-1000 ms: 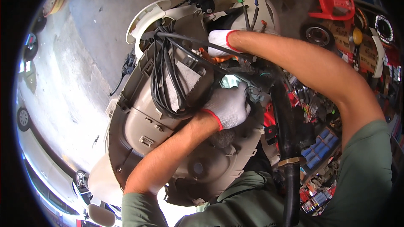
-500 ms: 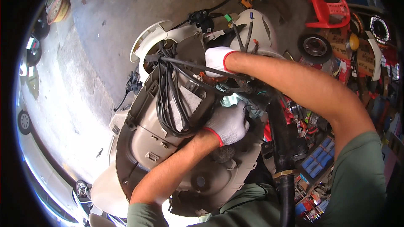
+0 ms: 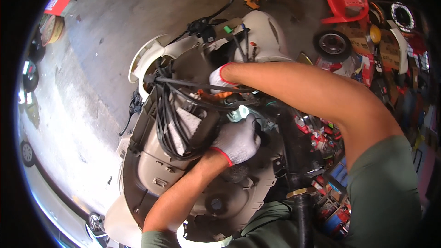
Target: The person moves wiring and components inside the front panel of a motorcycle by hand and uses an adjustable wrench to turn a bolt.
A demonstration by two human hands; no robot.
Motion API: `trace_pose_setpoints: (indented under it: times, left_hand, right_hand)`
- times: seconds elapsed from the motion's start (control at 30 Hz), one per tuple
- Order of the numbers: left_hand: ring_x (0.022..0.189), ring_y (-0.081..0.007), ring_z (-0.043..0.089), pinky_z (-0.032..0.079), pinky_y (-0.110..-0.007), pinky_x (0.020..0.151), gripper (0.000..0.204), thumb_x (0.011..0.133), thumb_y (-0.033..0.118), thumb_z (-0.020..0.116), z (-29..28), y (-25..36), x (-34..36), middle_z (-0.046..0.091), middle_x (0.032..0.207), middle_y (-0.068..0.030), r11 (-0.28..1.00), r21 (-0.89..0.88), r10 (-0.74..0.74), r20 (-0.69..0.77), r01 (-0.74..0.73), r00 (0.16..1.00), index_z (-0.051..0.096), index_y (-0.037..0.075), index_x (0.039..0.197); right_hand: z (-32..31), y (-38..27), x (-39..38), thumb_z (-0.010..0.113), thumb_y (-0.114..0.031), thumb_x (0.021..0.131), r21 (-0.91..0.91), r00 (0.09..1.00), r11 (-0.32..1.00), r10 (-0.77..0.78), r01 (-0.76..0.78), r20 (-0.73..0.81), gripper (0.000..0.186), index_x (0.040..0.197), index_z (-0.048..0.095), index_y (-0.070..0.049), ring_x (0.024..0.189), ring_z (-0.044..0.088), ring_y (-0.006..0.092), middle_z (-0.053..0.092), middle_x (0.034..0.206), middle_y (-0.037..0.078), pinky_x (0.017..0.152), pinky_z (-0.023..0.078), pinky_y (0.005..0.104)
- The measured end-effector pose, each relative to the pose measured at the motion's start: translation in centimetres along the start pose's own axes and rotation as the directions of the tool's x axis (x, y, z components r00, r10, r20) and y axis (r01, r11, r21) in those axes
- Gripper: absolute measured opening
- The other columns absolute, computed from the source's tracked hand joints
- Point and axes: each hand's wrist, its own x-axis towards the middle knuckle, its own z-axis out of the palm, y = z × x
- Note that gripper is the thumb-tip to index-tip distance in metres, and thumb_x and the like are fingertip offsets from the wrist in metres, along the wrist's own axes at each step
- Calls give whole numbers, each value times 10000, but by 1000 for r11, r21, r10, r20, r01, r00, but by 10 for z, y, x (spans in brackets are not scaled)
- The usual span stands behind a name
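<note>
Lying left of both gloved hands, the black cables (image 3: 163,120) hang in a looped bundle over the beige shell (image 3: 151,167), its long axis running from upper left toward the lower edge, with the left hand (image 3: 238,141) just right of its low end. Slanting up across the shell, the left forearm brings that hand in back uppermost, fingers curled, though its grip cannot be told; the right arm, elbow bent, comes across from the right, its hand (image 3: 219,78) farther up beside the orange wiring (image 3: 223,95), fingers hidden and hold unclear.
</note>
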Motion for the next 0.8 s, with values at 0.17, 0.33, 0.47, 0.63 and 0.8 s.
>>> trace_pose_setpoints:
  times: [0.17,0.33,0.47,0.63,0.8]
  left_hand:
    - [738,-491,635,515,-573,686,318,866,211,602,-2,2,1,631,749,-283,998,52,-17,15,16,1000,513,-4,1084]
    - [719,-478,643,516,-570,664,373,868,216,604,-1,1,1,630,729,-275,997,76,-8,24,6,1000,494,-19,1136]
    - [722,-474,646,522,-559,649,374,872,211,604,-1,3,2,636,742,-278,996,87,-3,41,0,999,489,-25,1138]
    - [742,-492,637,525,-569,666,340,878,205,593,-1,2,0,641,776,-285,997,78,29,-1,-29,1000,499,-14,1121]
    - [742,-490,638,529,-572,664,327,864,198,587,2,2,4,643,775,-279,993,115,36,13,-37,999,523,-2,1115]
  right_hand:
    - [-19,-26,-6,585,-253,901,-186,983,976,-136,112,-121,270,864,719,-21,704,659,235,695,794,103,653,522,390]
    - [-22,-32,-10,586,-276,901,-228,971,963,-181,144,-154,283,895,718,-26,734,657,241,695,829,107,675,518,396]
    - [-22,-33,-11,586,-295,901,-242,965,957,-201,158,-168,295,920,717,-30,758,655,246,695,857,109,694,514,400]
    - [-22,-31,-13,587,-318,901,-239,960,954,-223,179,-172,314,951,716,-35,788,653,252,696,892,112,716,510,405]
    - [-19,-21,-16,588,-340,901,-221,960,954,-237,200,-152,336,982,714,-40,818,651,259,696,928,115,739,506,410]
